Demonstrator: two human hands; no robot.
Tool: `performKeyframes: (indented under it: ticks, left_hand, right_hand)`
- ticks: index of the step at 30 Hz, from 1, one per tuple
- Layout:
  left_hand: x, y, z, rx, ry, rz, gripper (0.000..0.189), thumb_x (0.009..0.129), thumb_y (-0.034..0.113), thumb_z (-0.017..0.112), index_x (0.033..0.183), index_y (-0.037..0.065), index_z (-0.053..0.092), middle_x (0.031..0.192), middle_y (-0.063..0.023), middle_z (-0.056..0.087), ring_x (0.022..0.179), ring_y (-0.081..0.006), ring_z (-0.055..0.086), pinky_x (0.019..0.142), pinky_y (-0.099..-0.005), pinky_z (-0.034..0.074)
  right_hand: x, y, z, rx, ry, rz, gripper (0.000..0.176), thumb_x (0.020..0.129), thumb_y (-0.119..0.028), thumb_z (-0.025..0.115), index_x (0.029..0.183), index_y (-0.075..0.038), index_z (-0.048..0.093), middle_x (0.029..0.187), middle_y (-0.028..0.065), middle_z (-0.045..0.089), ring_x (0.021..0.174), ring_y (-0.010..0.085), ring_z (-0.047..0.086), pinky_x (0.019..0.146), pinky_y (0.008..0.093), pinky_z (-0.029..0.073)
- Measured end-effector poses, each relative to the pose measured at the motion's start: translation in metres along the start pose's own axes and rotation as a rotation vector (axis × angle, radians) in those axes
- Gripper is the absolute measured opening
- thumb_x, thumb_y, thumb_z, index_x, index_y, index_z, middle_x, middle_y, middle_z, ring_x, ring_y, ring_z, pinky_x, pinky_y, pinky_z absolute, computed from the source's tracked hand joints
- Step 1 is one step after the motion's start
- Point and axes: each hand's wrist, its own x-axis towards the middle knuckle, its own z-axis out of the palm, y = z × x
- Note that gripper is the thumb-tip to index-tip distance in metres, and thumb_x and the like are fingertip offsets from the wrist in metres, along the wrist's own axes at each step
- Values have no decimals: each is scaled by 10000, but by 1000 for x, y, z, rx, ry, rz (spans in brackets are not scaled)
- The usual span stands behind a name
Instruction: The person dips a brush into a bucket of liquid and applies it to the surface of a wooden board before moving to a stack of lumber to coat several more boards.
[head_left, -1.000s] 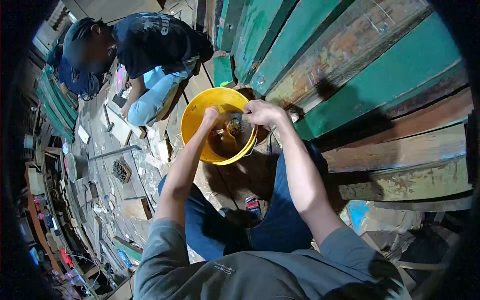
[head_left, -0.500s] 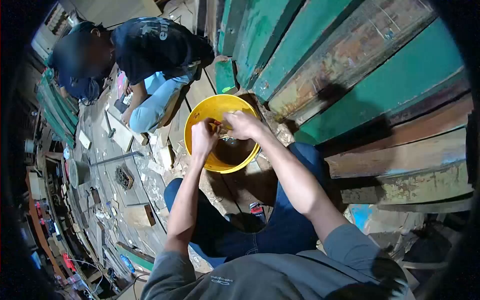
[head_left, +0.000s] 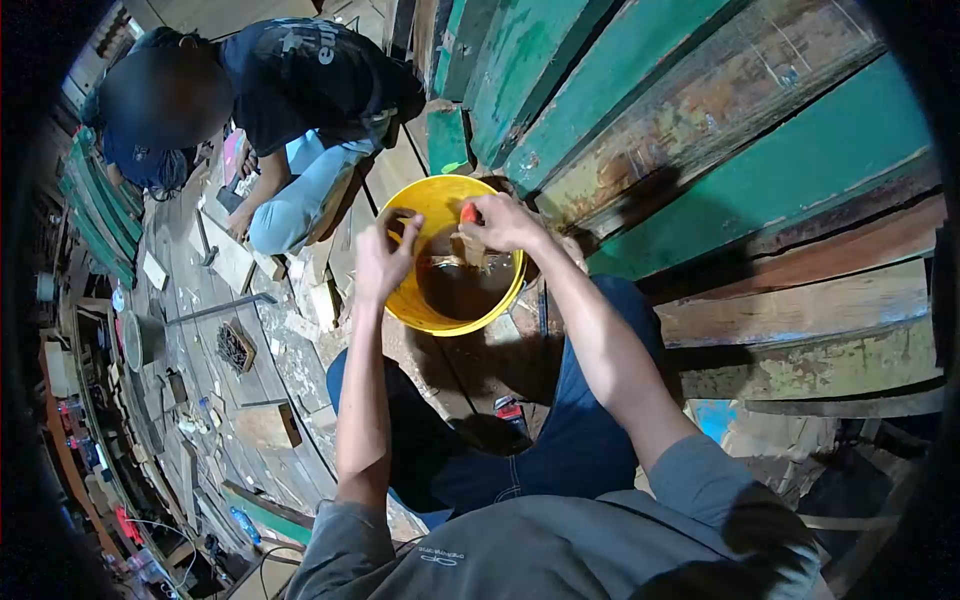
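Observation:
Between my knees stands a yellow bucket with brown liquid in it. My right hand is closed over the bucket's right side, pinching a tan, flat piece with an orange-red end. Its tan part hangs down toward the liquid; whether it is a brush I cannot tell. At the left side of the opening, my left hand is open, thumb and forefinger apart with nothing seen between them.
Green-painted planks lean along the right. Ahead on the left, a person crouches near a hammer. A metal bar, a wooden block and scraps lie on the plank floor. A small red object rests between my legs.
My hands have moved apart over the bucket. The orange-red part, earlier near my left fingers, now shows in my right hand, and the left fingers have spread.

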Motion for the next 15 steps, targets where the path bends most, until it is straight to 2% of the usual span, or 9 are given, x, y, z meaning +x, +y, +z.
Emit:
performKeyframes:
  ticks: [1,3,5,6,8,9,10,11,15]
  left_hand:
    - [3,1,-9,5,74,45,269,858,263,607,924,2,622,729,-208,637,643,-296,638,604,-384,477]
    - [-1,-5,-24,81,124,-62,303,866,289,594,943,-3,611,749,-203,631,666,-293,625,629,-370,477]
    - [-3,-39,-28,141,212,-110,333,868,317,586,980,4,597,815,-197,622,747,-294,609,692,-368,474]
    - [-7,-52,-26,190,251,-106,341,868,320,585,993,2,591,832,-202,621,766,-303,608,703,-378,473]
    - [-19,-70,-22,284,326,-93,359,868,324,583,1019,-1,579,868,-211,620,803,-319,608,725,-398,471]
    - [-22,-77,-24,280,229,-140,368,872,318,575,1032,-14,567,901,-225,616,824,-341,606,743,-425,470]
    - [-26,-84,-22,286,190,-197,418,904,398,490,1053,22,591,922,-209,640,878,-346,610,777,-401,465]
    - [-26,-92,-21,292,159,-240,435,905,410,479,1053,17,595,933,-215,639,887,-347,610,784,-400,461]
    - [-17,-76,-31,253,108,-367,511,906,457,450,1049,-6,610,981,-231,632,946,-351,602,821,-397,450]
  right_hand:
    - [2,1,-2,41,-26,57,242,762,-242,650,882,-36,611,892,181,637,875,328,611,787,385,467]
    - [5,5,-4,141,18,77,232,759,-257,636,801,-30,611,772,158,645,795,301,631,745,372,475]
    - [9,5,-3,213,28,187,238,746,-259,631,698,-31,583,668,133,638,696,259,638,684,359,481]
    - [10,3,-5,266,12,226,240,747,-260,622,688,-34,570,672,138,639,688,245,636,671,359,479]
    - [15,3,2,205,65,217,227,779,-215,589,665,-19,570,599,76,638,599,181,616,638,325,482]
    - [16,0,1,185,70,210,227,770,-227,593,686,-18,573,644,111,636,647,222,620,660,344,481]
    - [16,-3,1,165,70,206,231,761,-240,598,707,-17,576,689,147,635,694,262,624,682,363,479]
    - [16,-5,1,146,74,203,240,752,-253,603,728,-15,579,734,183,633,742,303,628,704,382,477]
    - [23,-2,18,209,46,162,287,749,-270,601,759,16,570,759,211,623,766,333,619,711,395,471]
